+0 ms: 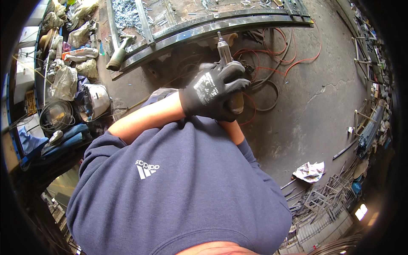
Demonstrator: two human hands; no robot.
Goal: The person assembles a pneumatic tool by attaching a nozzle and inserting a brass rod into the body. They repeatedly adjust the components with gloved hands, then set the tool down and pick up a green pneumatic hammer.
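My left hand (208, 91), in a black glove, is closed round a slim, silver-grey straight die grinder (224, 52). Its narrow tip points away from me toward the metal frame, and its rounded, brownish rear end shows below the glove. My right forearm (233, 131) comes up behind the left glove. The right hand is mostly hidden there, so its fingers cannot be told apart. Just beyond the tool's tip runs the frame's near steel rail (204, 29). On the frame's left corner lies a dull green, worn power tool (120, 53).
Small shiny metal pieces (126, 16) lie between the frame's bars. Red hose (293, 63) and dark hose (272, 104) loop across the concrete floor. Bags and a cable coil (56, 114) crowd the left. Metal offcuts (325, 197) and crumpled paper (309, 172) lie at right.
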